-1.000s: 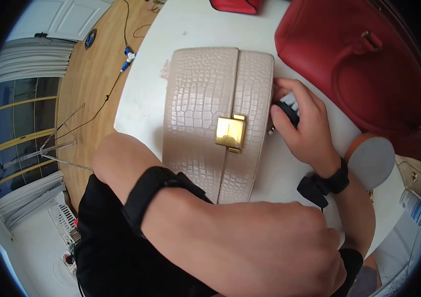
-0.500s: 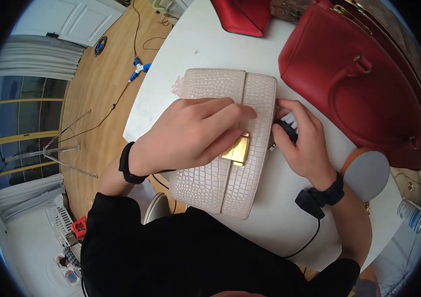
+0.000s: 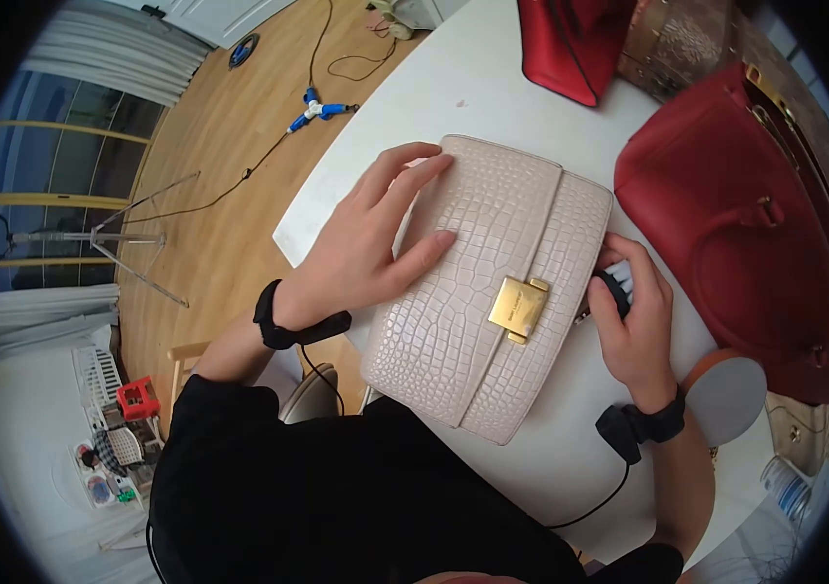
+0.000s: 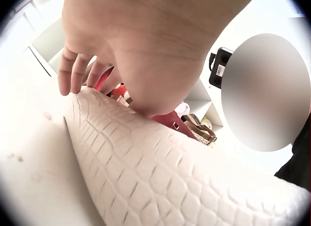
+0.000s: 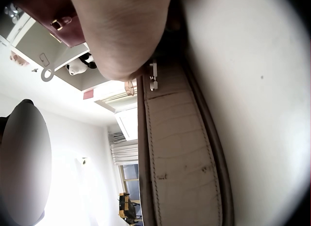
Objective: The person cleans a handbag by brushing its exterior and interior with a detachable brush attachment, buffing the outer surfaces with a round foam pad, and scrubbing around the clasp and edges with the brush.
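A pale pink crocodile-textured handbag (image 3: pixel 463 243) with a gold clasp (image 3: pixel 518 310) lies on the white table, flap facing up. My left hand (image 3: pixel 351 243) rests at its upper left edge, fingers extended, fingertips and thumb touching the leather. In the left wrist view, those fingers (image 4: pixel 77 72) reach over the bag's far end. At the right side of the bag, my right hand (image 3: pixel 640 321) holds a small brush (image 3: pixel 617 288) with a black back and white bristles. The right wrist view shows the bag's stitched side (image 5: pixel 180 143); the palm there hides most of the brush.
A big red handbag (image 3: pixel 726 224) stands right of my right hand, with a smaller red bag (image 3: pixel 580 49) and a brown patterned bag (image 3: pixel 677 44) behind. Near my right wrist are a round grey disc (image 3: pixel 726 397), a cream bag (image 3: pixel 799 428) and a can (image 3: pixel 786 485).
My left hand has come up from the foreground, passed over the clasp and settled on the bag's left edge. The view has shifted; the right hand keeps its hold on the brush.
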### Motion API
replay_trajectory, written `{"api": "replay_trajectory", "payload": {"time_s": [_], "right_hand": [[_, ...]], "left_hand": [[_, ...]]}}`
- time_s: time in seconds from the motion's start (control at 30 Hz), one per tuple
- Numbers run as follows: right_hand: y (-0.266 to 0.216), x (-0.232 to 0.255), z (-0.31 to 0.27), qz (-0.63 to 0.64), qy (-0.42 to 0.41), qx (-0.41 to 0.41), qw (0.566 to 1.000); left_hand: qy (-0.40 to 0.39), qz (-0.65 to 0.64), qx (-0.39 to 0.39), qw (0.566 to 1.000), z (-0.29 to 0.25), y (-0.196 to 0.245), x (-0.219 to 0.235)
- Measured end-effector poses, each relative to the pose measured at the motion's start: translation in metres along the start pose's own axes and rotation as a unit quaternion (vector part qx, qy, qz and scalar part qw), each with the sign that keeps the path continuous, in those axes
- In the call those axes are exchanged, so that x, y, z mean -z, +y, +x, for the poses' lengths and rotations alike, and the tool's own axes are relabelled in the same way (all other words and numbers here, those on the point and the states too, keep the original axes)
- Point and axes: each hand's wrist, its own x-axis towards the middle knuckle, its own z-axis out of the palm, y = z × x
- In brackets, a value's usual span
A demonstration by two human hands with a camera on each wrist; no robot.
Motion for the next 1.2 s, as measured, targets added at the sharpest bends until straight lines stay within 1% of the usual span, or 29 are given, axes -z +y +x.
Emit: {"api": "replay_trajectory", "payload": {"time_s": [0.07,0.1,0.17,0.2,0.23,0.27,0.33,0.47,0.53,0.57,0.63,0.73,0.77,0.8,0.87,0.93,1.0,1.07,1.13,1.17,1.2], "right_hand": [[0.003,0.000,0.000,-0.015,-0.005,0.020,1.000],[0.002,-0.001,-0.001,-0.004,-0.002,0.010,1.000],[0.002,0.000,-0.001,0.007,0.000,0.000,1.000],[0.002,0.002,-0.002,-0.002,-0.016,-0.012,1.000],[0.002,0.004,-0.002,-0.012,-0.033,-0.024,0.999],[0.000,0.004,-0.002,-0.014,-0.035,-0.022,0.999],[-0.003,0.003,-0.001,-0.003,-0.036,-0.026,0.999],[0.002,0.005,-0.001,0.003,-0.043,0.000,0.999],[0.002,0.006,-0.002,0.020,-0.041,0.002,0.999],[0.003,0.006,-0.002,0.018,-0.041,0.005,0.999],[0.005,0.008,-0.002,0.027,-0.047,0.005,0.999],[0.004,0.006,-0.003,0.039,-0.045,-0.003,0.998],[0.003,0.006,-0.002,0.038,-0.053,0.007,0.998],[0.001,0.005,-0.002,0.037,-0.051,0.008,0.998],[-0.002,0.002,0.000,0.043,-0.057,0.046,0.996],[-0.002,0.000,-0.001,0.030,-0.058,0.055,0.996],[-0.006,-0.002,-0.002,0.005,-0.059,0.022,0.998],[-0.003,-0.001,-0.002,-0.013,-0.054,0.038,0.998],[-0.005,-0.002,-0.002,0.000,-0.049,0.042,0.998],[-0.004,-0.003,-0.003,0.007,-0.050,0.025,0.998],[-0.005,-0.003,-0.003,0.005,-0.048,0.025,0.999]], "left_hand": [[-0.022,-0.099,0.088,0.991,-0.004,0.003,-0.002],[-0.056,-0.129,0.134,0.981,-0.006,0.003,-0.002],[-0.058,-0.152,0.148,0.975,-0.010,0.003,-0.009],[-0.063,-0.176,0.161,0.969,-0.012,0.003,-0.013],[-0.084,-0.205,0.182,0.958,-0.010,0.005,-0.011],[-0.082,-0.206,0.183,0.958,-0.010,0.005,-0.012],[-0.055,-0.227,0.145,0.961,-0.009,0.004,-0.014],[-0.071,-0.271,0.155,0.947,-0.007,0.016,-0.012],[-0.051,-0.290,0.091,0.951,-0.007,0.016,-0.015],[-0.050,-0.289,0.090,0.952,-0.005,0.017,-0.013],[-0.100,-0.329,0.113,0.932,0.000,0.020,-0.007],[-0.093,-0.303,0.104,0.943,0.008,0.018,0.006],[-0.080,-0.340,0.104,0.931,0.011,0.018,0.010],[-0.080,-0.340,0.102,0.932,0.015,0.018,0.016],[-0.066,-0.267,0.041,0.960,0.026,0.017,0.031],[-0.058,-0.251,0.021,0.966,0.039,0.021,0.044],[-0.064,-0.175,-0.032,0.982,0.054,0.024,0.057],[-0.077,-0.158,-0.049,0.983,0.073,0.027,0.071],[-0.111,-0.021,-0.115,0.987,0.088,0.030,0.083],[-0.118,0.015,-0.132,0.984,0.093,0.031,0.084],[-0.117,0.015,-0.135,0.984,0.096,0.036,0.085]]}}
